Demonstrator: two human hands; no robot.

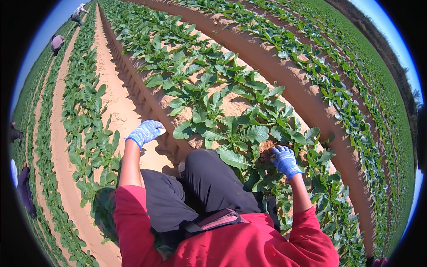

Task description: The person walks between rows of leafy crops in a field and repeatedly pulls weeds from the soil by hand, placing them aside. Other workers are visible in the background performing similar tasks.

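My left hand (146, 131), in a blue-and-white knit glove, is raised over the sandy furrow (123, 115) left of my knee. Its fingers are curled together, and nothing shows in them. On the bed, to the right of my knees, my right hand (284, 160) wears a matching glove. Its fingertips touch disturbed brown soil (266, 147) between leafy green plants. Leaves and soil partly hide these fingertips, so I cannot tell whether they grip anything. A broad-leaved plant (235, 133) grows just in front of my bent knee, left of the right hand.
My dark-trousered knee (213, 177) rests against the bed's edge. Another planted row (100, 147) runs along the left, and a deep furrow (320, 123) along the right. Several people are at the far left, including one bending person (57, 43) and another person (78, 15) farther up.
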